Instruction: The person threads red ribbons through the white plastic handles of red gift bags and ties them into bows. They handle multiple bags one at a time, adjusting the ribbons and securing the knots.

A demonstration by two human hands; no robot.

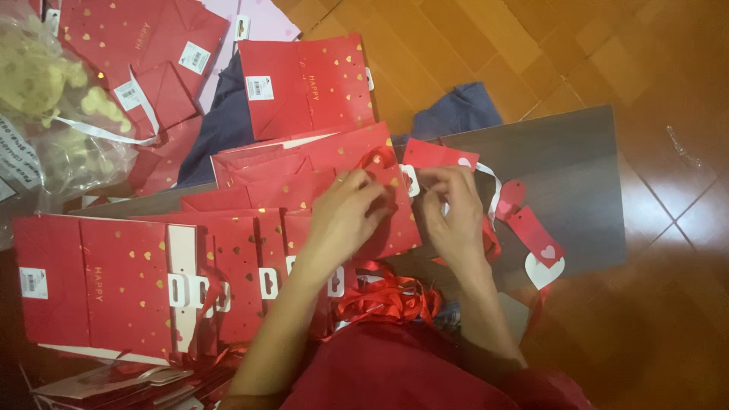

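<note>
My left hand (345, 216) rests on a flat red paper gift bag (395, 228) with gold hearts, fingers pinched at its top edge by a red ribbon handle (376, 158). My right hand (453, 212) pinches the same edge near a white plastic tab (411, 181). Under the right hand lie a red card (438, 154), a white ribbon (493, 186) and red heart tags (536, 237). Both hands work over a dark wooden board (562, 182).
Several flat red gift bags (121, 281) lie stacked to the left, more at the top (307, 83). A clear plastic bag of pale yellow items (53, 106) sits top left. Loose red ribbon (387, 300) lies near my lap. Dark blue cloth (456, 110) lies on the wooden floor (653, 76).
</note>
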